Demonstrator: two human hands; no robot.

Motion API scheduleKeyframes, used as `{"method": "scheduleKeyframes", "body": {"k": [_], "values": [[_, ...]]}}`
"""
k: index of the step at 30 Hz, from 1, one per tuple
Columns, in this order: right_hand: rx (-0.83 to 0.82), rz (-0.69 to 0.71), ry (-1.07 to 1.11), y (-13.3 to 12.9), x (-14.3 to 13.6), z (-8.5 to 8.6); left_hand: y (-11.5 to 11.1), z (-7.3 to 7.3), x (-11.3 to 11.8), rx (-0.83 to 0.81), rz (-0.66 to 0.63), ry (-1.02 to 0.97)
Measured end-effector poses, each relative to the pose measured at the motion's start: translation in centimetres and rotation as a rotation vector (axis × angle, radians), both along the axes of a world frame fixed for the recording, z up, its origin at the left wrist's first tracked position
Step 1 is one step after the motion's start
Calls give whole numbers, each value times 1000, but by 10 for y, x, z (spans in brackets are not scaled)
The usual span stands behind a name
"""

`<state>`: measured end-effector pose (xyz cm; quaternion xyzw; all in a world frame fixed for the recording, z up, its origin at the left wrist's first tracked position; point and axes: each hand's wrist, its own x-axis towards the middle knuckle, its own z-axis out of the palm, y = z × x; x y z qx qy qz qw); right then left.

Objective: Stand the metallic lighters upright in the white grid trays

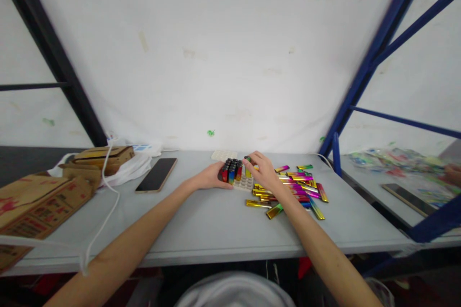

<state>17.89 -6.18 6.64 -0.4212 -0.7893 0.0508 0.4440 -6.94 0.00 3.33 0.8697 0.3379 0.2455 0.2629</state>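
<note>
A white tray with round pockets (244, 183) lies on the table, with several shiny coloured lighters (232, 171) standing upright, dark tops up, on its left part. My left hand (212, 177) curls round the left side of this standing group, its thumb along the front. Between the fingers of my right hand (262, 170) is a yellow-green lighter (248, 168), held upright at the group's right edge. A loose heap of metallic lighters (300, 187) in gold, pink, green and blue lies under and right of my right forearm.
Another white pocketed tray (224, 155) lies behind, near the wall. On the left are a phone (157, 175), cardboard boxes (46, 196) and a white cable (104, 168). A blue metal frame (360, 76) borders the right; beyond it lie another phone (408, 198) and part of another person's hand (453, 172).
</note>
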Motion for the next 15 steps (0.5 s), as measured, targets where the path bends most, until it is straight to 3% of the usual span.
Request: {"method": "scheduleKeyframes", "body": {"k": [15], "values": [[-230,76,-71,3,3,-12,2,-4,-1,10,32,-12]]}}
